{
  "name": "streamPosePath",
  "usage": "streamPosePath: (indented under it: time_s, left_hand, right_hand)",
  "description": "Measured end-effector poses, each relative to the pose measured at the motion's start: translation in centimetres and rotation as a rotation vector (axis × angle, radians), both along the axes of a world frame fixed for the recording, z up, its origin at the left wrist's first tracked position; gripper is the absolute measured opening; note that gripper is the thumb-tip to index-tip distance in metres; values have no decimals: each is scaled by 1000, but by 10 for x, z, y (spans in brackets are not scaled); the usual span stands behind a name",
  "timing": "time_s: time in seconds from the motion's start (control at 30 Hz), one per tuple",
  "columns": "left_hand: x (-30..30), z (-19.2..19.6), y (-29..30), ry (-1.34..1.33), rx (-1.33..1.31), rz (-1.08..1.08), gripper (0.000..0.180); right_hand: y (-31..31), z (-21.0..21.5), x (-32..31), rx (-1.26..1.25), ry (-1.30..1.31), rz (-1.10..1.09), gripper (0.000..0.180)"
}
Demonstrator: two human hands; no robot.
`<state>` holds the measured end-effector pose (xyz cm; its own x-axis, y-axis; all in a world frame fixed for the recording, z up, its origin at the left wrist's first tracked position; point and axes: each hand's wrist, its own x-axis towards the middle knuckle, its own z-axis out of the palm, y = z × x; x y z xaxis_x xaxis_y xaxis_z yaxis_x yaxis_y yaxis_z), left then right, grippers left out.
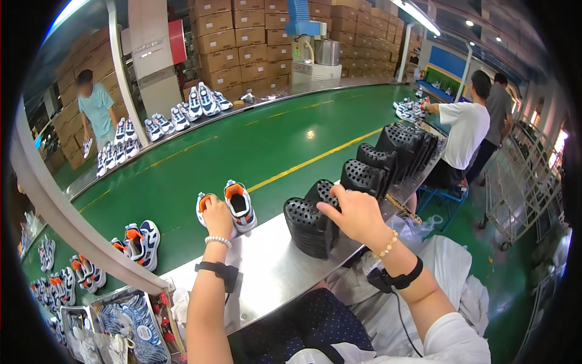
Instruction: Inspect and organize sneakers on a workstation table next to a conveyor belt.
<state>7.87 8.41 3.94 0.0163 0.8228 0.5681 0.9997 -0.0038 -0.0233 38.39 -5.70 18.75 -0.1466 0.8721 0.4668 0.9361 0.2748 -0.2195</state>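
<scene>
Left fingers [211, 203] in orange-lined shoe [200, 210]; right fingers [341, 195] at black form [322, 192]; grips unclear; likely step: form pickup; next needs: pinch.

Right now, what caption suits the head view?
Left hand on a sneaker, right hand at black perforated pieces.

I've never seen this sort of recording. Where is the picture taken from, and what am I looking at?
It comes from a wide fisheye camera on a person's head, looking down, so straight edges bend. No machine handles anything: the two bare hands are the wearer's own. The left hand is at the opening of one of a pair of shoes. The right hand is at black perforated pieces standing on a metal ledge; whether it grips one is unclear. More shoes sit on the green surface beyond.
</scene>
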Motion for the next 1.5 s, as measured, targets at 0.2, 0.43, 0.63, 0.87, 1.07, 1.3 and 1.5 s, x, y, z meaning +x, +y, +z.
streamPosePath:
  time_s: [0.2, 0.43, 0.63, 0.87, 1.07, 1.3, 1.5]
  left_hand:
    - [-31, 9, -36, -552, 14, -198, 29]
    - [-56, -46, -75, -1041, 107, -176, 64]
    - [-51, -31, -82, -1158, 75, -104, 71]
    - [-58, -42, -81, -1243, 75, -143, 73]
    - [-56, -40, -89, -1120, 94, -36, 63]
    - [-54, -37, -92, -1187, 25, -28, 48]
    - [-53, -49, -86, -1074, 67, -20, 41]
  right_hand:
    - [17, -26, -3, -185, -211, 59, 49]
    - [19, -7, -15, -170, -306, 81, 59]
    - [42, 39, -110, -145, -114, 334, 58]
    - [155, -30, -254, -746, -43, 367, 47]
    - [157, -128, -306, -299, -51, 149, 39]
    - [158, -141, -321, -365, -128, 91, 35]
    - [189, -133, -299, -848, 94, 501, 47]
